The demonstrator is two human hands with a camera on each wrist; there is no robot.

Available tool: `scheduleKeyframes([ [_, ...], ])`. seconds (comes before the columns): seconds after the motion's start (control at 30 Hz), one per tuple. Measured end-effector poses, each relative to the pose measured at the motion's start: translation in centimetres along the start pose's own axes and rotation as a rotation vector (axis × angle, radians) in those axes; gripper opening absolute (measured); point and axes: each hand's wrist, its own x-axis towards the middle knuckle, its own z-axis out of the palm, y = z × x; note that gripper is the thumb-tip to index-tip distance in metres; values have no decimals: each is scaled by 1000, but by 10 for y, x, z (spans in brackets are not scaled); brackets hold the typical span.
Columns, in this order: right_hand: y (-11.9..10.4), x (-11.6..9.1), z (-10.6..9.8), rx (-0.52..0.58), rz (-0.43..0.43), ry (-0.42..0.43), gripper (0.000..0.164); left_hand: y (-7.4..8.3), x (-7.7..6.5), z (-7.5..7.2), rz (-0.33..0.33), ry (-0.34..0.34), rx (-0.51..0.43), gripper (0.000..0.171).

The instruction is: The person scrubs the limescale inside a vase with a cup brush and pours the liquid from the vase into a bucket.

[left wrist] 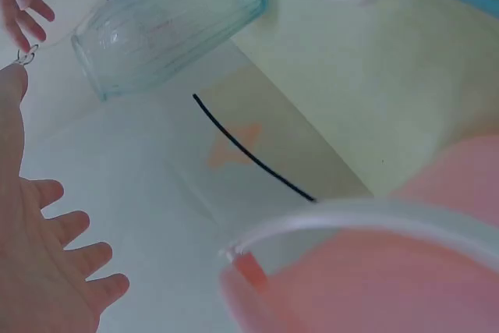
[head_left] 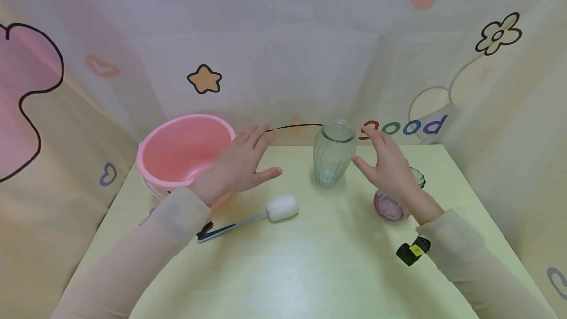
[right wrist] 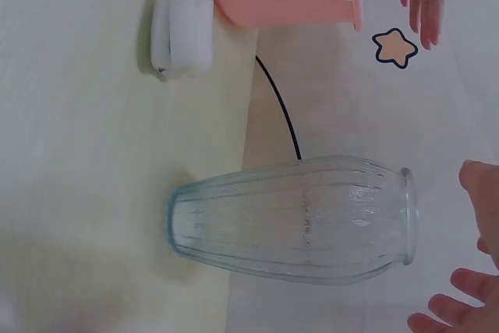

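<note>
A clear ribbed glass vase stands upright on the table, also seen side-on in the right wrist view. My right hand hovers just right of the vase, thumb and fingers spread, apart from it. My left hand is held over the right side of a pink bucket, fingers extended and holding nothing. In the left wrist view the palm faces the camera's right with fingers apart. A sponge brush with a white head and blue handle lies on the table between the hands.
Beneath my right forearm sit a purple glass piece and a green-rimmed glass piece, both partly hidden. A printed curtain hangs behind and at both sides of the pale table.
</note>
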Motion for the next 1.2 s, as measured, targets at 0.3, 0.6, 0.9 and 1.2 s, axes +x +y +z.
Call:
scheduleKeyframes([
  [0.3,9,-13,23,91,79,48,68,15,8,32,33,62,-119,84],
  [0.6,16,-24,46,211,156,32,75,30,23,69,26,149,-281,81],
  [0.9,25,-27,65,323,247,40,78,37,36,102,-63,193,-454,76],
  [1.2,34,-22,79,425,262,29,80,39,51,126,-136,218,-581,75],
])
